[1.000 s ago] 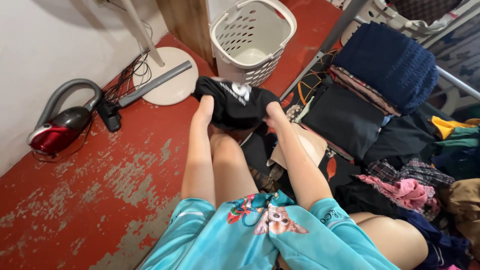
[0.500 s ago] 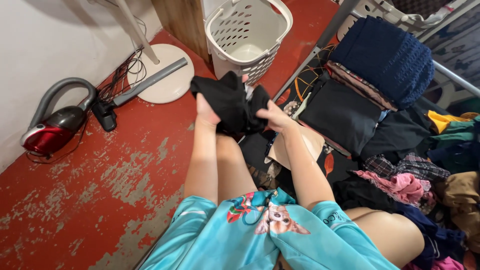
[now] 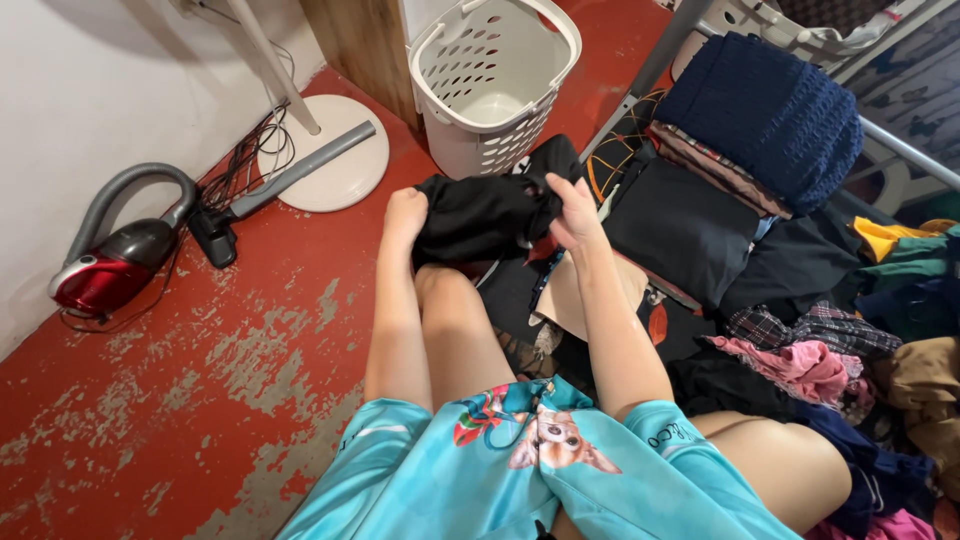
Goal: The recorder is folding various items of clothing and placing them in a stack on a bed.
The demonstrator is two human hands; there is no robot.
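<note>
- The left hand [image 3: 403, 214] is closed around the left end of a black garment [image 3: 487, 208], with the fingers curled into the cloth.
- The right hand [image 3: 574, 212] pinches the right end of the same garment, with the fingers [image 3: 560, 187] pressed on a raised fold.
- The black garment is bunched and stretched between the two hands, just above the person's bare knee [image 3: 441, 281]. Its long axis goes from left to right, and the right end is tilted a little higher and points toward the white laundry basket [image 3: 487, 52].
- The basket stands upright on the red floor [image 3: 250, 330], just behind the garment.
- To the right of the hands, there is a pile of folded dark clothes [image 3: 690, 230] with a navy knitted piece [image 3: 765, 115] on top of it.
- To the left, near the wall, a red vacuum cleaner [image 3: 105, 268] lies on the floor, and the round white base of a stand [image 3: 330, 165] is near it.
</note>
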